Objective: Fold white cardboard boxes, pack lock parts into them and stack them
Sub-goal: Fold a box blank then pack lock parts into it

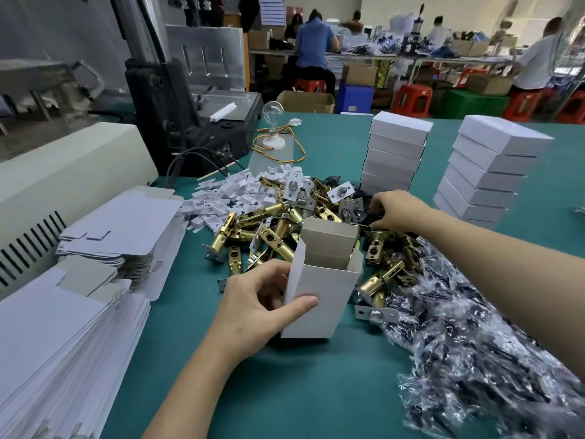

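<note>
Bright, even white light falls from overhead, so shadows stay faint: a soft one lies on the green table (316,391) under the left hand (253,299) and the open box (319,299). The brass latches (278,239) carry small highlights. The plastic bags (474,343) glare and smear into blur (worst at the lower right corner). Wide-angle distortion tilts the stacked boxes (493,172) outward, and the far workers (313,42) look soft.

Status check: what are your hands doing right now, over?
Left hand grips upright open white box. Right hand down in lock parts pile, grasp unclear. Box mouth unobstructed.
</note>
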